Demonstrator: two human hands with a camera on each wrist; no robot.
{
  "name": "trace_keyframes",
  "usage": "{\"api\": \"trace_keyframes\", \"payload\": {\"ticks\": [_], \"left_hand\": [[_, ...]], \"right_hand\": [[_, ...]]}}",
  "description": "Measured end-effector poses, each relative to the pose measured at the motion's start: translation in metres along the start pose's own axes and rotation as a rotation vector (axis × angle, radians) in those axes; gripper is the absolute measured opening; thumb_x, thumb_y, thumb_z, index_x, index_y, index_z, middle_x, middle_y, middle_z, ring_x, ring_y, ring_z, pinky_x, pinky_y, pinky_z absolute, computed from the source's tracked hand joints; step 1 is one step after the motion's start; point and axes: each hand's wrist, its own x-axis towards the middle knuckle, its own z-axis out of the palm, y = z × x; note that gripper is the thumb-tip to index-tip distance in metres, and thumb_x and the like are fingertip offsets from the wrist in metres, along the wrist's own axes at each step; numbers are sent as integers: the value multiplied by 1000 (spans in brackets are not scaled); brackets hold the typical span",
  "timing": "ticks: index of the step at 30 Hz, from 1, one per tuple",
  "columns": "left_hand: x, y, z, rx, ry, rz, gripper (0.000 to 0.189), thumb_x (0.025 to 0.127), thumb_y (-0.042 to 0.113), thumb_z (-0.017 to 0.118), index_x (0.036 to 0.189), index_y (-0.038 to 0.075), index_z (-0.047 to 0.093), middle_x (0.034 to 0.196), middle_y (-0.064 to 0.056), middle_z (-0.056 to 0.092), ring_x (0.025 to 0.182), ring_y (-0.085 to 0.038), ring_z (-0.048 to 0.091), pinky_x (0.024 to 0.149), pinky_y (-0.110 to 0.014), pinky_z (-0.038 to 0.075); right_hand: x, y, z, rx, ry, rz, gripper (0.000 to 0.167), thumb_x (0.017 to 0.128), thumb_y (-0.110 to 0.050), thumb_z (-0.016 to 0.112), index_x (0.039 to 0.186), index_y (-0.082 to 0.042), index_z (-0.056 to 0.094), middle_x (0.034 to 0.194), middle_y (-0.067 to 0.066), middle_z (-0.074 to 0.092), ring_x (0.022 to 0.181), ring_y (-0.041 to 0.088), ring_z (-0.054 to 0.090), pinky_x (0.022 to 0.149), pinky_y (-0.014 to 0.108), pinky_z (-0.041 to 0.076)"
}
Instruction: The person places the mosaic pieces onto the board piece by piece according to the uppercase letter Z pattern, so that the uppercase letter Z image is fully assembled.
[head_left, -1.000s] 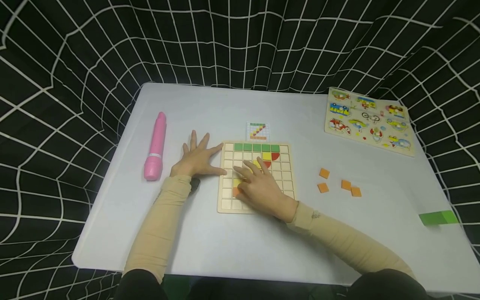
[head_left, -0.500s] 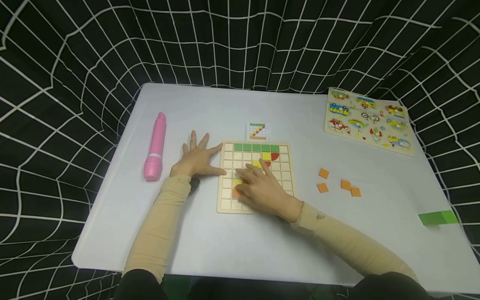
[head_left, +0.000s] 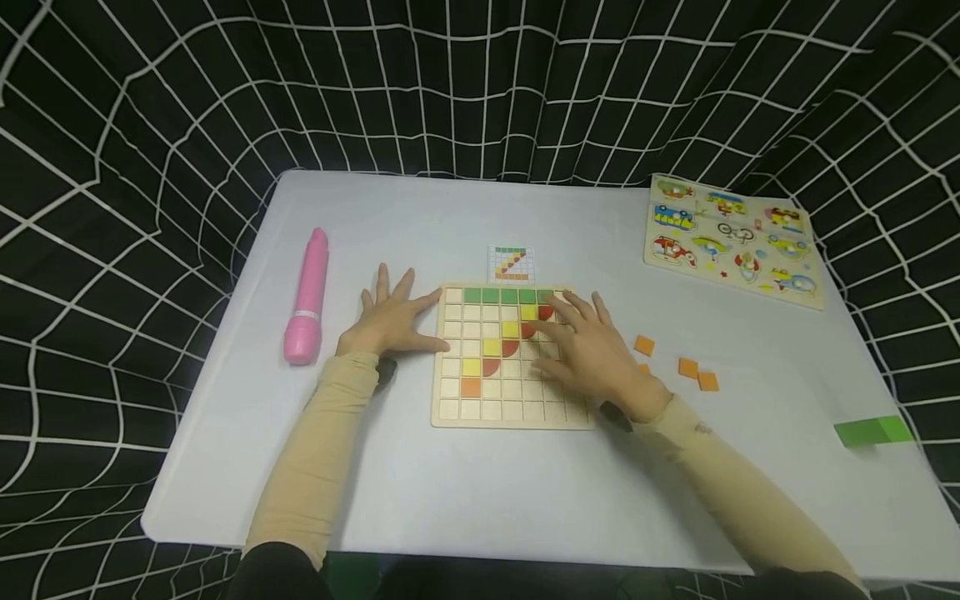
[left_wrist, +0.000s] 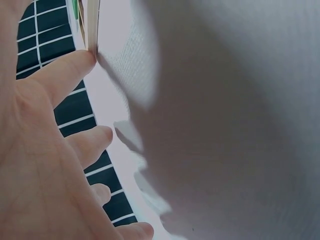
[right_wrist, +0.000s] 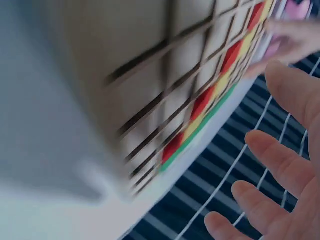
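Observation:
A wooden grid board [head_left: 491, 411] lies on the table in the head view. Green tiles [head_left: 509, 297] line its top row, yellow squares [head_left: 491, 347] and red rounded pieces [head_left: 510, 348] step diagonally, and one orange square [head_left: 471, 387] sits near the lower left. My left hand [head_left: 390, 323] is spread flat, thumb and index finger touching the board's left edge; the left wrist view shows an index fingertip [left_wrist: 86, 57] against that edge. Over the board's right side hovers my right hand [head_left: 596, 354], fingers apart and holding nothing. It hides some cells there.
Loose orange squares [head_left: 687, 367] lie right of the board, one partly behind the right hand. A pattern card [head_left: 512, 264] lies above the board. Around stand a pink wand-shaped object [head_left: 307, 296], a vehicle puzzle [head_left: 735, 242] and a green block [head_left: 873, 432].
My right hand has left the lower-left cells and moved right across the board, uncovering the orange square and the diagonal pieces. My left hand has stayed at the board's edge.

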Motion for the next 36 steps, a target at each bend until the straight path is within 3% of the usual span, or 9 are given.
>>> {"api": "trace_keyframes", "payload": {"ticks": [10,19,24,31,36], "left_hand": [[0,-1,0,-1,-4,3,101,80,66,76,163,31,30,176,-16,-7,155,-47,-32,123,-77,-6],[0,-1,-2,-6,-1,9,102,79,67,77,163,31,31,176,-17,-6,155,-48,-31,123,-78,-5],[-1,-2,-2,5,-2,9,101,80,66,76,163,31,31,176,-17,-5,155,-48,-30,122,-78,-4],[-1,-1,-1,6,-4,9,101,80,66,76,163,30,31,176,-17,-5,155,-49,-30,122,-78,-4],[-3,0,-2,9,0,8,100,80,66,76,162,31,32,176,-17,-5,156,-48,-30,123,-78,-3]], "right_hand": [[-41,64,-8,-22,62,198,56,87,-39,81,132,-7,69,164,21,39,148,53,35,120,79,17],[-66,99,-21,-52,17,351,50,95,-38,73,132,-5,67,164,25,36,146,58,33,119,81,12],[-69,107,-20,-47,-23,370,50,94,-41,73,126,-4,71,163,27,35,146,59,31,118,83,10],[-68,110,-14,-62,-100,361,35,93,-31,74,113,-3,77,161,26,40,146,59,30,118,84,10],[-66,108,-15,-65,-79,346,28,94,-25,74,109,-1,77,159,26,41,146,58,30,118,83,12]]}}
